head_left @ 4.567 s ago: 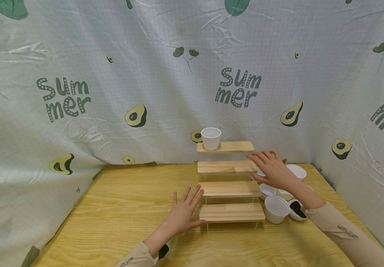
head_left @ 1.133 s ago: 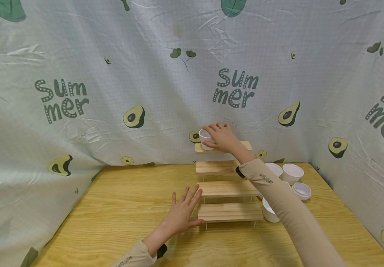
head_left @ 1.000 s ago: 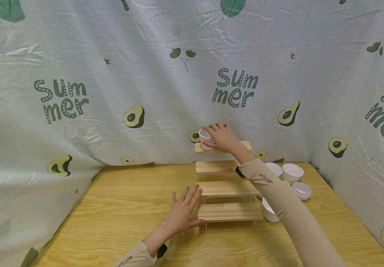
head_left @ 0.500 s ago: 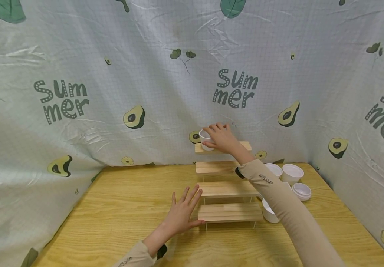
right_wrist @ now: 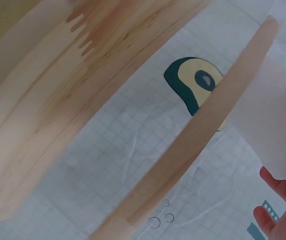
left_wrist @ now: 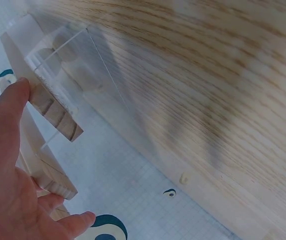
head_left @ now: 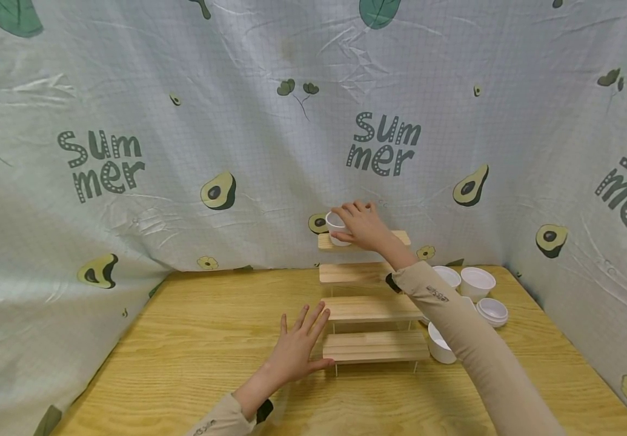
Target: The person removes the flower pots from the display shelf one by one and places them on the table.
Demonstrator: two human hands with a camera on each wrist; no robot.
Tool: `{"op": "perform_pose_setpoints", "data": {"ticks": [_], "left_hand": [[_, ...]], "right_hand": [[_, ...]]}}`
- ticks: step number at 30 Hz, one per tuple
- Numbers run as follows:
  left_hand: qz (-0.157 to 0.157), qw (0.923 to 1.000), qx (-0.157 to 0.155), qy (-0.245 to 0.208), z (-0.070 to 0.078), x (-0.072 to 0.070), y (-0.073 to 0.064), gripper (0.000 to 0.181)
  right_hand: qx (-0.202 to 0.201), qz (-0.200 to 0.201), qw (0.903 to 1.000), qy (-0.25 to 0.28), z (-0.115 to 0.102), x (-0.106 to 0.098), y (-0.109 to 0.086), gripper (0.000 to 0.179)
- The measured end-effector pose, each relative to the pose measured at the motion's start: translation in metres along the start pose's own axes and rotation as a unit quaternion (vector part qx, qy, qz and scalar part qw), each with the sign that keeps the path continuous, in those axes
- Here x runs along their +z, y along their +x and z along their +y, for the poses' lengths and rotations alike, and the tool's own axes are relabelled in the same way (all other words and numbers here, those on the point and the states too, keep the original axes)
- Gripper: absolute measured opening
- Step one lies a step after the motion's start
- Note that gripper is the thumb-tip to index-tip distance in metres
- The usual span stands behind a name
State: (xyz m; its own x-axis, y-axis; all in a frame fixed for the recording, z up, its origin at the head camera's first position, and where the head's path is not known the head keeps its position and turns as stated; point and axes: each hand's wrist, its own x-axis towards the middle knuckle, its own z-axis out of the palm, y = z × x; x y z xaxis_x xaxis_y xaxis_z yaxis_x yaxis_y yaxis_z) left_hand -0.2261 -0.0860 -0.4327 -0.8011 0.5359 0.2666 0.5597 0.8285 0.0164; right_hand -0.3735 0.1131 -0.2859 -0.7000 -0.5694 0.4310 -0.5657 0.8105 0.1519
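Note:
A wooden stand [head_left: 374,309] with stepped shelves stands on the table. At the left end of its top shelf [head_left: 386,239] sits a plain white plastic cup [head_left: 337,227]. My right hand [head_left: 364,227] holds this cup from the right, thumb in front and fingers over the rim. In the right wrist view the cup [right_wrist: 273,117] rests against the narrow board, fingertips at its rim. My left hand [head_left: 294,351] is spread beside the lower shelves. In the left wrist view, the left thumb [left_wrist: 14,97] touches the end of a lower shelf [left_wrist: 55,111], with straight fingers near the shelf above.
Several white cups and bowls [head_left: 478,283] stand on the table right of the stand, partly hidden by my right sleeve [head_left: 455,321]. Behind the wooden table [head_left: 209,339] hangs a pale curtain [head_left: 269,163] printed with avocados, close behind the top shelf.
My right hand has moved from above the cups on the right up to the cup on the top shelf. Over the last second both hands have stayed almost still.

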Motion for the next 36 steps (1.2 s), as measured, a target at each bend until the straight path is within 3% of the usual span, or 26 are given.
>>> {"op": "perform_pose_setpoints", "data": {"ticks": [16,23,36], "left_hand": [[0.0,1.0,0.002,-0.007,0.001,0.0,0.0,0.09],[0.002,1.0,0.005,-0.003,0.0,0.001,0.0,0.09],[0.0,0.9999,0.0,-0.01,-0.001,0.002,0.0,0.09]], "right_hand": [[0.003,0.027,0.9995,-0.015,0.006,0.002,-0.014,0.055],[-0.013,0.035,0.9992,-0.014,0.005,0.0,-0.022,0.056],[-0.052,0.087,0.9943,-0.033,0.006,-0.002,-0.034,0.052]]}}
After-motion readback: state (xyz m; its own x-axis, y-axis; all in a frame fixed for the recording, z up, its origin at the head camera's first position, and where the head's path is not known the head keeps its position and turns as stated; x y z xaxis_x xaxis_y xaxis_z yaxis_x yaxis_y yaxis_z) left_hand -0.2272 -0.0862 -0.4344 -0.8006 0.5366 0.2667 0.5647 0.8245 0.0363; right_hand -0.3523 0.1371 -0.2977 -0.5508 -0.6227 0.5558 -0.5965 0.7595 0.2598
